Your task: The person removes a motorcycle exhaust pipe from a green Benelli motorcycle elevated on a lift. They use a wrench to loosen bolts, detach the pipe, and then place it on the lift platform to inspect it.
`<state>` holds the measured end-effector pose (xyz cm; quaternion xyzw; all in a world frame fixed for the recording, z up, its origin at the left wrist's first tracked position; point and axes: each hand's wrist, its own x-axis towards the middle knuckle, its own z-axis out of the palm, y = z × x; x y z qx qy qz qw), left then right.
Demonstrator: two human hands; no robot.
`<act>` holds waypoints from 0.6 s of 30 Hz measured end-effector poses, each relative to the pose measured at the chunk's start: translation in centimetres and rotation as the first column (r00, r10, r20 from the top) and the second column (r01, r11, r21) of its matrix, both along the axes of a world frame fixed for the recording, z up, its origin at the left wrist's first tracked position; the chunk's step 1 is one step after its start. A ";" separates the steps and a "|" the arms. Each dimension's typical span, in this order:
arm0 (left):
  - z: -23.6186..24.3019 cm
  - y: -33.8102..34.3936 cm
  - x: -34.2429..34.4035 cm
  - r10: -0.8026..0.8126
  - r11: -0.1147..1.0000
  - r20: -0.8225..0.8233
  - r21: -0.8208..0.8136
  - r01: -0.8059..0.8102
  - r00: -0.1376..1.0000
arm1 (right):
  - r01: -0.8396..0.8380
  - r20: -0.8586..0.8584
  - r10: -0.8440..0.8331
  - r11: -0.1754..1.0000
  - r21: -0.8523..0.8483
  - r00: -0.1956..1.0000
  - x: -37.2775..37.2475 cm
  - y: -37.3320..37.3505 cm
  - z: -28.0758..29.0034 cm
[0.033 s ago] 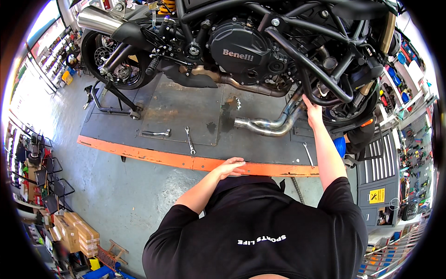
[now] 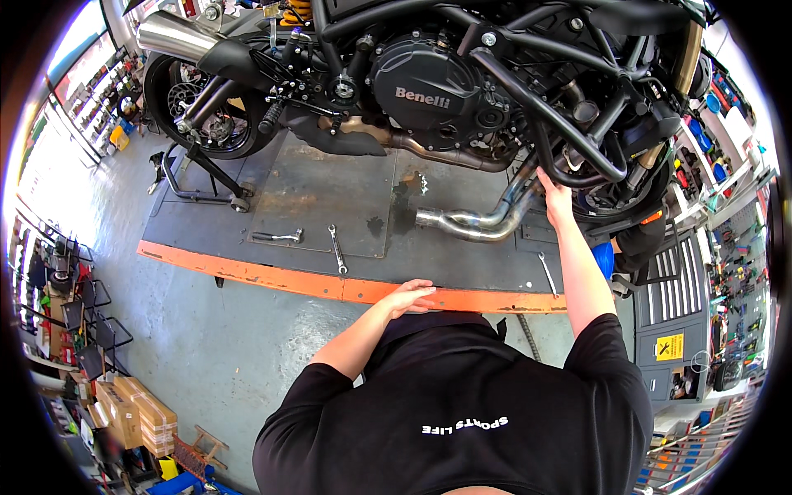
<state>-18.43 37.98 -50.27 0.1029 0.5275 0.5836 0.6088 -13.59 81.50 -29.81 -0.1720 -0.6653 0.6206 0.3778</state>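
Note:
A black motorcycle [image 2: 429, 91] stands on the lift platform, and its engine side faces me. Bent, heat-tinted exhaust pipes [image 2: 483, 224] hang from the front of the engine and merge into one open end low over the platform. My right hand [image 2: 554, 196] reaches up to the upper part of these pipes, below the black crash bar [image 2: 569, 140]. Its fingers are wrapped on the pipe and partly hidden. Close to my waist, my left hand [image 2: 411, 297] is held over the orange platform edge [image 2: 363, 290], fingers stretched out, holding nothing.
On the platform lie a ratchet [image 2: 279, 236], a combination spanner [image 2: 337, 250] and another spanner [image 2: 548, 274] near my right forearm. A rear paddock stand [image 2: 210, 186] props the back wheel. Grey tool cabinets [image 2: 676, 305] stand right; cardboard boxes [image 2: 136, 412] lie lower left.

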 end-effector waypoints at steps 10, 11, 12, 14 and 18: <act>0.2 -0.3 0.4 0.013 1.000 -0.001 -0.009 -0.013 1.000 | -0.002 0.001 0.003 1.000 -0.023 1.000 0.1 -0.1 -0.1; 0.2 -0.3 0.4 0.015 1.000 -0.003 -0.009 -0.015 1.000 | -0.004 -0.010 0.003 1.000 -0.030 1.000 0.1 0.0 -0.2; 0.1 -0.3 0.4 0.019 1.000 -0.004 -0.008 -0.019 1.000 | 0.002 -0.010 -0.002 1.000 -0.021 1.000 0.1 0.0 -0.2; 0.0 -0.4 0.4 0.024 1.000 -0.003 -0.008 -0.024 1.000 | 0.014 -0.011 -0.014 1.000 -0.004 1.000 0.0 -0.2 -0.3; -0.2 -0.3 0.4 0.024 1.000 -0.002 -0.009 -0.024 1.000 | -0.005 -0.035 0.005 1.000 0.001 0.999 0.0 -0.2 -0.3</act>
